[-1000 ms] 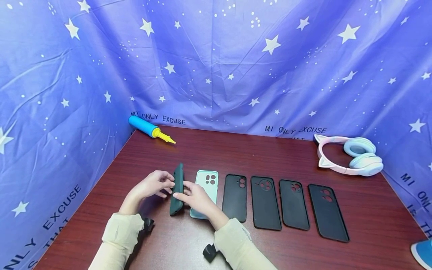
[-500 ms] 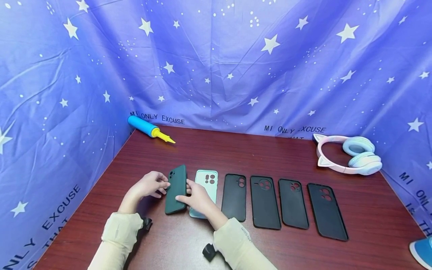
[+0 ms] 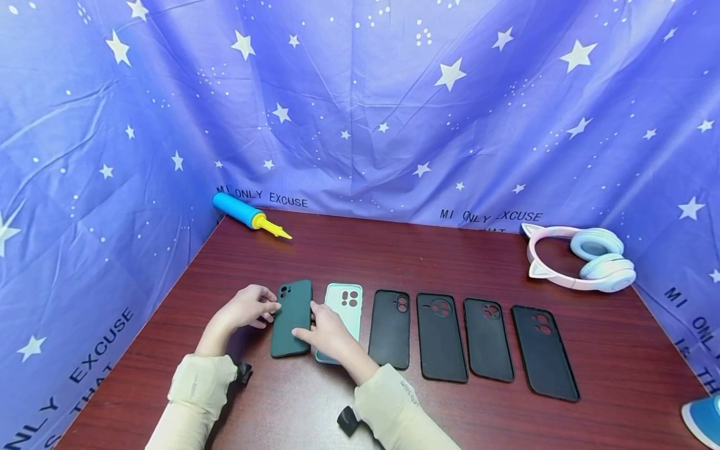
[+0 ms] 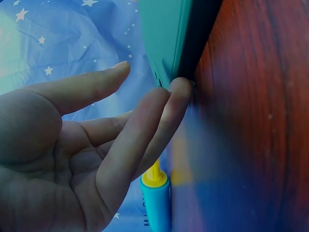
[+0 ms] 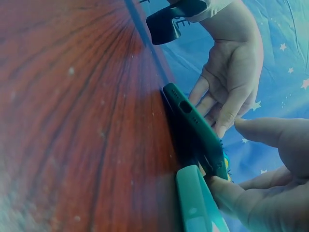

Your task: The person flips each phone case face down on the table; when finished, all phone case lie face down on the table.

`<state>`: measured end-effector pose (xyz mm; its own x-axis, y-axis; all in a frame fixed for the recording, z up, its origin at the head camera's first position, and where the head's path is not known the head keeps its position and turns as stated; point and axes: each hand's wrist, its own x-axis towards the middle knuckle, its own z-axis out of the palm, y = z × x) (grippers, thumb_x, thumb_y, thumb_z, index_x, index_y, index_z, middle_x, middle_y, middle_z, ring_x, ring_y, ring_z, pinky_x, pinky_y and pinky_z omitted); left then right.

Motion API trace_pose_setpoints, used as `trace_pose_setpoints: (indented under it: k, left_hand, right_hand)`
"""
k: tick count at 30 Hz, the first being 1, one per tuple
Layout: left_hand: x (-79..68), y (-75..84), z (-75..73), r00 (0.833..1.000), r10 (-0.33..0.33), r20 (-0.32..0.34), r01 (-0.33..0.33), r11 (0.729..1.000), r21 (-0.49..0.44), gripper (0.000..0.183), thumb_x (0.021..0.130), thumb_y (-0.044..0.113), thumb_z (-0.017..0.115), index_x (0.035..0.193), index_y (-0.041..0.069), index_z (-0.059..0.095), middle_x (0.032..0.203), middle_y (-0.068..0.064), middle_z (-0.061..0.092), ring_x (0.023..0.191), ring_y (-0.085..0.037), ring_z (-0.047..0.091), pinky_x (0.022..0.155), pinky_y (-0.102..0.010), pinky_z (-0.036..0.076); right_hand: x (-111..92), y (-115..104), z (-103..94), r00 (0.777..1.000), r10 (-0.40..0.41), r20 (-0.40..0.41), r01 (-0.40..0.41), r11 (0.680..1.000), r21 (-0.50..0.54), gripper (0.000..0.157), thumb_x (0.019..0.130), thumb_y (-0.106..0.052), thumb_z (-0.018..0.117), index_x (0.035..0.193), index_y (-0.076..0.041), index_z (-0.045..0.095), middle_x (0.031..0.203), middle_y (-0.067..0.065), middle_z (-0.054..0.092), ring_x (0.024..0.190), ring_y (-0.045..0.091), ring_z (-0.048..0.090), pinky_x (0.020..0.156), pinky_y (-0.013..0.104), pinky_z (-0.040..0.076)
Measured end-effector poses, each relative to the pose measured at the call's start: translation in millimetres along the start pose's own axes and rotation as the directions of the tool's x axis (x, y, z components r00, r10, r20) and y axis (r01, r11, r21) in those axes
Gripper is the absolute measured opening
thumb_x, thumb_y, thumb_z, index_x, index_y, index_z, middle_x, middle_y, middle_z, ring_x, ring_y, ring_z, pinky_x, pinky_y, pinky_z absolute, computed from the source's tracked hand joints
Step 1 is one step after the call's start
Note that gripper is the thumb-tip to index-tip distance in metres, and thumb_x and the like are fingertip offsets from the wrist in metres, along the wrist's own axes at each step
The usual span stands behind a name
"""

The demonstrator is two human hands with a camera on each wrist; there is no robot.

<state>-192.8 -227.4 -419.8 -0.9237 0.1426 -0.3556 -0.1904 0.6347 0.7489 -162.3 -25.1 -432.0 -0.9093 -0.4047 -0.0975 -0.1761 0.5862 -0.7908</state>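
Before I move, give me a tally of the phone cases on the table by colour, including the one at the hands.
Dark green case: 1
Mint case: 1
Black cases: 4
Total: 6
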Motion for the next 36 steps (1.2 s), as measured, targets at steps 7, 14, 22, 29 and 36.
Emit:
trace_pose_setpoints:
  k: [7, 14, 22, 29, 36]
  left_hand:
    - [-1.1, 1.3, -0.2, 1.000, 0.015, -0.004, -0.015, 1.000, 0.005, 0.032, 0.095, 0.011, 0.058, 0.115, -0.014, 0.055, 0.100, -0.022, 0.066, 0.074, -0.015, 0.067, 0.069, -0.038, 0.061]
    - [-0.1, -0.2, -1.0, 0.999, 0.034, -0.023, -0.034, 0.999, 0.020, 0.032, 0.095, 0.011, 0.057, 0.115, -0.014, 0.055, 0.099, -0.021, 0.066, 0.075, -0.014, 0.067, 0.070, -0.038, 0.061]
    - [-0.4, 0.8, -2.0, 0.998, 0.042, -0.038, -0.042, 0.999, 0.020, 0.032, 0.095, 0.011, 0.057, 0.115, -0.014, 0.056, 0.098, -0.020, 0.066, 0.076, -0.015, 0.067, 0.071, -0.038, 0.061]
    - [-0.1, 2.5, -3.0, 0.998, 0.044, -0.044, -0.042, 0.998, 0.038, 0.032, 0.095, 0.011, 0.057, 0.115, -0.014, 0.056, 0.098, -0.021, 0.066, 0.075, -0.014, 0.066, 0.070, -0.038, 0.061]
    - [-6.7, 17.6, 1.9, 0.990, 0.107, -0.095, -0.097, 0.990, 0.105, 0.034, 0.095, 0.013, 0.059, 0.118, -0.012, 0.057, 0.103, -0.021, 0.067, 0.083, -0.021, 0.068, 0.073, -0.038, 0.060]
  right_hand:
    - [-2.4, -4.3, 0.3, 1.000, 0.014, 0.028, -0.011, 0.994, -0.110, 0.073, 0.090, -0.029, 0.067, 0.143, 0.010, 0.037, 0.144, 0.024, 0.046, 0.129, 0.033, 0.052, 0.107, 0.042, 0.044]
    - [-4.7, -6.7, 2.7, 0.999, -0.008, 0.053, 0.016, 0.988, -0.151, 0.075, 0.090, -0.030, 0.066, 0.146, 0.007, 0.033, 0.149, 0.021, 0.042, 0.138, 0.031, 0.043, 0.112, 0.041, 0.039]
    - [-7.1, -7.1, 4.5, 0.999, -0.023, 0.032, 0.025, 0.998, -0.056, 0.078, 0.089, -0.026, 0.068, 0.150, 0.000, 0.027, 0.148, 0.020, 0.043, 0.136, 0.030, 0.044, 0.110, 0.045, 0.041]
    - [-7.5, -5.6, 0.7, 0.999, -0.043, 0.010, 0.043, 0.998, -0.045, 0.078, 0.089, -0.027, 0.068, 0.150, -0.001, 0.027, 0.146, 0.020, 0.045, 0.133, 0.031, 0.047, 0.107, 0.045, 0.043]
    - [-10.1, 0.2, -19.9, 0.998, -0.048, -0.035, 0.048, 0.999, 0.004, 0.073, 0.092, -0.029, 0.065, 0.151, -0.006, 0.028, 0.152, 0.017, 0.038, 0.139, 0.031, 0.040, 0.110, 0.051, 0.039]
